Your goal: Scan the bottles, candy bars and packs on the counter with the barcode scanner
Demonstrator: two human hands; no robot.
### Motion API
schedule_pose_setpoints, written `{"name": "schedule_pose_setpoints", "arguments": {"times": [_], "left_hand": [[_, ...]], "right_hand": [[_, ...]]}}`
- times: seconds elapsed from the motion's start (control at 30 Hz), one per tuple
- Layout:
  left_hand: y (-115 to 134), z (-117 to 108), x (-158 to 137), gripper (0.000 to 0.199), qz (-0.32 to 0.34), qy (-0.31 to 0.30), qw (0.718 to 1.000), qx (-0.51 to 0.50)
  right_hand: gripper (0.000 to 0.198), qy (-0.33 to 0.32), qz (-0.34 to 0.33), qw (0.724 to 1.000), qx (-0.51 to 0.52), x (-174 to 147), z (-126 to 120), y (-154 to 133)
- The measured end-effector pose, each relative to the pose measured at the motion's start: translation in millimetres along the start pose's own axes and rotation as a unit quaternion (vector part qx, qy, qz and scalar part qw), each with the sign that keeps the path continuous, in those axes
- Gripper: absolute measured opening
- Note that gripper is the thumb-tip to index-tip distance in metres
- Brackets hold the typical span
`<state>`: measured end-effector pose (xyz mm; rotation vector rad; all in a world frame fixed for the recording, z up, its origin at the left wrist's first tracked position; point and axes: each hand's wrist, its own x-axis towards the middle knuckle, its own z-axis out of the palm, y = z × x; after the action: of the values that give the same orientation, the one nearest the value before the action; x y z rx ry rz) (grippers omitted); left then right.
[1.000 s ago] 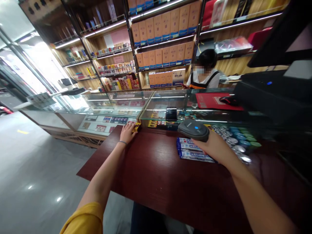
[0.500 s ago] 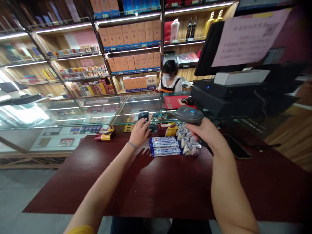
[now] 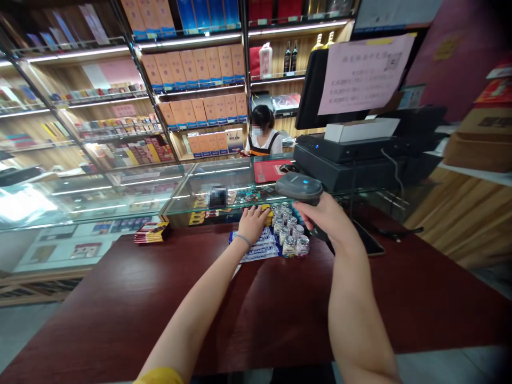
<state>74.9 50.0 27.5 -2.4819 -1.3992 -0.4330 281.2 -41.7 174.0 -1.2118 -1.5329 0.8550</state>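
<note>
My right hand is wrapped round the handle of a dark grey barcode scanner, raised above the counter with a blue light lit on top. My left hand reaches out with its fingers stretched and apart, over a stack of yellow and dark red packets that it partly covers; whether it touches them I cannot tell. Beneath its wrist lie blue and white wrapped packets. Several small lidded jars stand in a cluster just right of these, below the scanner.
The dark red counter meets a glass display case with a phone-like device on top. More packets lie at left. A monitor and black machine stand at right. A masked person is behind the case.
My left hand has moved from beside the phone-like device to the yellow and dark red packets, rightward and nearer. My right hand still holds the scanner. The view has shifted right.
</note>
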Motion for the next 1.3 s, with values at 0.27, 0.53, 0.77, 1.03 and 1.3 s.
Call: {"name": "schedule_pose_setpoints", "arguments": {"times": [0.27,0.53,0.77,1.03,1.3], "left_hand": [[-17.3,-16.1,-11.2,0.041,0.021,0.099,0.978,-0.184],[-62.7,-20.6,-91.9,0.027,-0.165,0.268,0.869,-0.382],[-114.3,-15.5,-148.8,0.037,-0.363,0.407,0.538,-0.642],[-145.4,-11.1,-168.4,0.022,-0.409,0.432,0.330,-0.732],[-150.0,-1.7,-172.8,0.018,-0.424,0.430,0.340,-0.721]], "right_hand": [[0.025,0.003,-0.002,1.000,-0.019,-0.7,2.3,-3.4],[0.018,0.024,-0.006,0.999,-0.037,1.2,23.6,-9.3],[0.025,-0.014,-0.010,0.997,-0.075,0.4,76.2,-11.0],[0.046,-0.156,-0.058,0.963,-0.212,-12.2,149.9,9.8],[0.048,-0.227,-0.038,0.930,-0.288,-23.4,169.2,8.4]]}}
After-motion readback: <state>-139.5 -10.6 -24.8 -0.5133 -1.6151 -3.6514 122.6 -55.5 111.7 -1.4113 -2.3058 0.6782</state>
